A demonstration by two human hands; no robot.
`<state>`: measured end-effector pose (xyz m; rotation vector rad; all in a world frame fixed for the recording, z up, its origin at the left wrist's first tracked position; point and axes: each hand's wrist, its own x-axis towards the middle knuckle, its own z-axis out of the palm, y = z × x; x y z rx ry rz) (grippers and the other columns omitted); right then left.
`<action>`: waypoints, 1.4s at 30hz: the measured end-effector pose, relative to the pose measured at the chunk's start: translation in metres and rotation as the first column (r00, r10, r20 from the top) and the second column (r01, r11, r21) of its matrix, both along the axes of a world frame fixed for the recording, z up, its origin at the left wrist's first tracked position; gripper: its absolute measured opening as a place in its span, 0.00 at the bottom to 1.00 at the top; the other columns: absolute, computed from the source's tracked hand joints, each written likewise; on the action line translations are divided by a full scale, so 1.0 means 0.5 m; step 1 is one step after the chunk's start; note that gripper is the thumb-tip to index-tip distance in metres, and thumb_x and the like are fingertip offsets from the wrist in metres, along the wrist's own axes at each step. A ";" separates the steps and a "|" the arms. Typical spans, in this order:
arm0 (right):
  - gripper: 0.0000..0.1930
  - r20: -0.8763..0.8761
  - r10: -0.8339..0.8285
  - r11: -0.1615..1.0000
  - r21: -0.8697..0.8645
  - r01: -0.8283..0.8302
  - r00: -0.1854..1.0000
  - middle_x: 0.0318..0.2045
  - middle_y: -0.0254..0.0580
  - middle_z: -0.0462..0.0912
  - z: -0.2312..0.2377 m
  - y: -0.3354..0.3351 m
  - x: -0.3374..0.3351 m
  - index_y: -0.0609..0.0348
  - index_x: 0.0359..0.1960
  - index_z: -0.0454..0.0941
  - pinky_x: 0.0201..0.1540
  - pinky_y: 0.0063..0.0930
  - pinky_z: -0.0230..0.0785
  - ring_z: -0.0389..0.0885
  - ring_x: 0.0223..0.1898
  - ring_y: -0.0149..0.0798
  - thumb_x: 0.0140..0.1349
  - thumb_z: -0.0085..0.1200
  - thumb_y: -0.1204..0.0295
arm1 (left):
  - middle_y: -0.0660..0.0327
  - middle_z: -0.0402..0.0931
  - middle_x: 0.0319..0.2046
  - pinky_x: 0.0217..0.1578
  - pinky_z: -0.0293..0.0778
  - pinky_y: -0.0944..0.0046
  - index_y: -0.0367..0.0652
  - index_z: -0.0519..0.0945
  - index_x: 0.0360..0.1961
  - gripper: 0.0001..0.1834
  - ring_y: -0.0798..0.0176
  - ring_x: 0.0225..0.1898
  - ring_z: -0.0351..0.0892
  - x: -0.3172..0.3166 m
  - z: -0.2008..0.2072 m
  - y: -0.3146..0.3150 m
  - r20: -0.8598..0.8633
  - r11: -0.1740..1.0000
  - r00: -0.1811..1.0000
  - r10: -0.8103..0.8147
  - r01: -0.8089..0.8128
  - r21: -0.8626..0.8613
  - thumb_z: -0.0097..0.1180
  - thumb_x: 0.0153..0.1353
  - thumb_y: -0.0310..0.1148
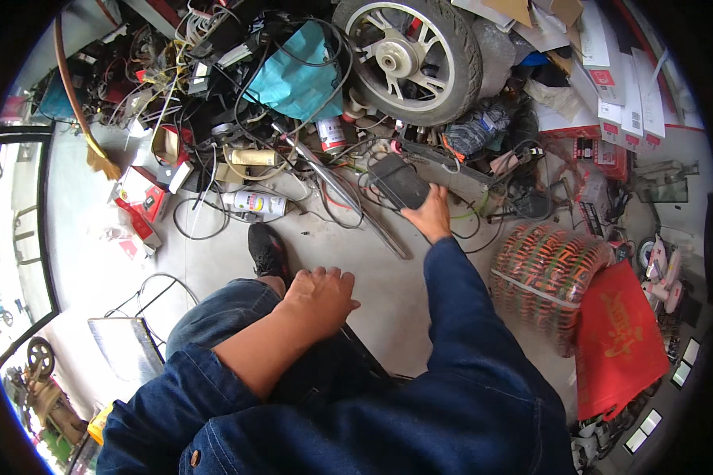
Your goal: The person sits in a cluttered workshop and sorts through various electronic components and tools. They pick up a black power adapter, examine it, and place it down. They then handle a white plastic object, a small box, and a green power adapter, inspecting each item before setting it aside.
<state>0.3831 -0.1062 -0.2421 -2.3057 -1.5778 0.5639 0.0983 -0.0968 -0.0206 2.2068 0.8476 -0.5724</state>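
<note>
My right hand (432,214) reaches forward and grips the near right end of a black, flat, oblong box (398,180), which looks like a power adapter. Its thumb lies along the near side of the box. Cables run on the floor around it. Curled into a loose fist, my left hand (318,299) hangs in front of my bent knee. No object shows in it, though its palm is turned away. Left of the black box, a long metal tube (345,198) lies slanted across the floor.
A spoked wheel with a tyre (404,55) lies beyond the box, beside a teal bag (297,71). A spray can (255,203) lies at left. To the right are a plastic-wrapped coiled bundle (543,277) and a red bag (619,340). Tangled cables and cartons fill the back.
</note>
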 end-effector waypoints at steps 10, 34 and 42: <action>0.37 -0.465 0.228 0.933 -0.146 -0.328 0.856 0.44 0.53 0.71 0.469 -0.085 -0.026 0.68 0.48 0.68 0.51 0.33 0.62 0.71 0.47 0.47 0.41 0.61 0.51 | 0.50 0.51 0.61 0.60 0.57 0.54 0.47 0.57 0.62 0.52 0.44 0.61 0.54 0.042 0.018 0.068 0.522 0.967 0.815 0.251 -0.238 -0.095 0.71 0.33 0.32; 0.30 -0.959 0.259 0.957 0.238 0.163 -0.117 0.57 0.45 0.66 0.549 0.127 -0.026 0.59 0.61 0.58 0.29 0.11 0.64 0.67 0.28 0.22 0.59 0.53 0.61 | 0.56 0.74 0.38 0.42 0.70 0.69 0.36 0.60 0.57 0.31 0.67 0.38 0.75 -0.010 0.086 0.168 0.425 0.243 -0.369 0.827 -0.446 -0.861 0.56 0.55 0.35; 0.21 -0.989 -0.107 0.975 -0.124 0.182 -0.101 0.29 0.27 0.75 0.372 0.049 -0.084 0.59 0.56 0.64 0.22 0.13 0.57 0.64 0.21 0.20 0.63 0.47 0.66 | 0.56 0.75 0.36 0.39 0.71 0.69 0.42 0.62 0.57 0.32 0.67 0.37 0.75 -0.029 0.052 0.172 0.418 0.154 -0.312 0.853 -0.616 -0.773 0.62 0.52 0.34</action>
